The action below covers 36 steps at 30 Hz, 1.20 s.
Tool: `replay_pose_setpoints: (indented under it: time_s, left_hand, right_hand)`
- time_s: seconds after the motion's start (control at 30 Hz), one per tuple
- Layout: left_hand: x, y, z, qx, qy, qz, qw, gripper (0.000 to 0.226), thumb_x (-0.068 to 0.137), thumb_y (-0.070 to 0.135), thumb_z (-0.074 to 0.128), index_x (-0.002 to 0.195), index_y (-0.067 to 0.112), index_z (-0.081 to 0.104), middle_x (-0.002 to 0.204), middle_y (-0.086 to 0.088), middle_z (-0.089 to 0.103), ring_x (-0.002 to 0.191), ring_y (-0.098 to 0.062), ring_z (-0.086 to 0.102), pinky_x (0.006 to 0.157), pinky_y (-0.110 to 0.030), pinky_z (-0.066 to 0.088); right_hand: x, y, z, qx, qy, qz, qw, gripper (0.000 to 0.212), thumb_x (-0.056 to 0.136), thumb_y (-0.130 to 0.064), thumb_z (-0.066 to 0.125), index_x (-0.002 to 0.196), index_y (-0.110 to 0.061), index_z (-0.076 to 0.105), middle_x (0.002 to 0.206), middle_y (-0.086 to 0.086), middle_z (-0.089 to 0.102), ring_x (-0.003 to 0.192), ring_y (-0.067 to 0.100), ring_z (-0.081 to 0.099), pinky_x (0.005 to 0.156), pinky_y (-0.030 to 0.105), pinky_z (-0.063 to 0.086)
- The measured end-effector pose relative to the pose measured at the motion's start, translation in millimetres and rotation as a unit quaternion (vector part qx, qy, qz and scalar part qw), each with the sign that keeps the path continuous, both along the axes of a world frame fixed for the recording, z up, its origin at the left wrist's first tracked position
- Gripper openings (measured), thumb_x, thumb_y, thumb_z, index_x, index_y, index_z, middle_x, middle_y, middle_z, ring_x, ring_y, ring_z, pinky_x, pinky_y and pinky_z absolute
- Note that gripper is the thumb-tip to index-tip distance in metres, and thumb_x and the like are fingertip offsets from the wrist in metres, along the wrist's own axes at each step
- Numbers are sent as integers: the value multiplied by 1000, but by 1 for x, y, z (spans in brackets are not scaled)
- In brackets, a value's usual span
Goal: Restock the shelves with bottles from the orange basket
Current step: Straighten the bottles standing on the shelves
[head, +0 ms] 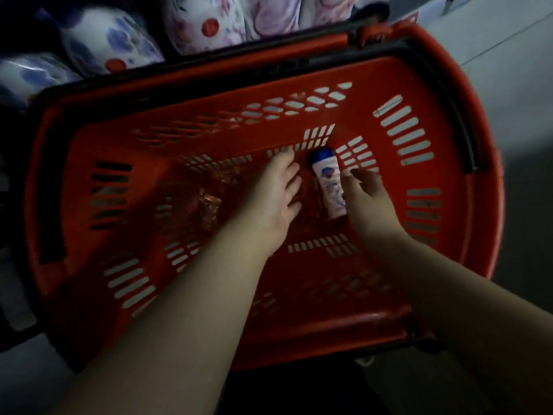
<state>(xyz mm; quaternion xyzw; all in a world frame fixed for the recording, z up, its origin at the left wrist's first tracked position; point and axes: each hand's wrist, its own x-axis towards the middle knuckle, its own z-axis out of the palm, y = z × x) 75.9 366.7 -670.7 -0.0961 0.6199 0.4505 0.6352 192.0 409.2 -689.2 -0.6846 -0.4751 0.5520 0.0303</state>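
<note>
Inside orange basket (449, 265): white bottle (328, 187) lies flat between both hands. Left hand (275, 199) splayed, empty; right hand (366, 202) loosely curled beside bottle, grip unclear.

Bottle (328, 182) label: blue logo, small print, too blurred to read. No other legible text.

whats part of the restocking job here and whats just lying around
Part of the job:
orange basket
white bottle with a blue cap, lying on the basket floor
left hand and right hand, on either side of it

Just lying about:
crumpled wrapper in the basket
floral packages beyond it
</note>
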Motion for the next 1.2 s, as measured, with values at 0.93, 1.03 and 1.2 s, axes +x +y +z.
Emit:
replay_pose_setpoints:
  time_s: [0.93,1.03,1.2]
  left_hand:
    - [16,-19,-83,-104,76,-67,989,32,99,6,38,126,12,53,106,-16,60,83,-26,60,74,-34,50]
    - [13,-40,-11,-52,71,-56,995,37,97,-1,42,130,12,51,97,-9,63,77,-20,60,68,-27,52]
    - [9,-82,92,-24,107,-17,994,49,90,-1,56,136,12,49,118,-9,64,108,-23,60,97,-38,48]
  right_hand:
    - [-16,9,-54,-140,5,127,982,38,98,-28,50,130,-8,50,112,10,61,96,22,61,77,36,53]
    - [-13,-5,2,-143,75,102,981,22,95,-24,55,111,-9,61,109,14,67,93,24,66,82,40,56]
    - [-8,-33,109,-173,198,84,961,20,94,-17,55,110,-6,62,97,11,70,80,18,67,67,29,56]
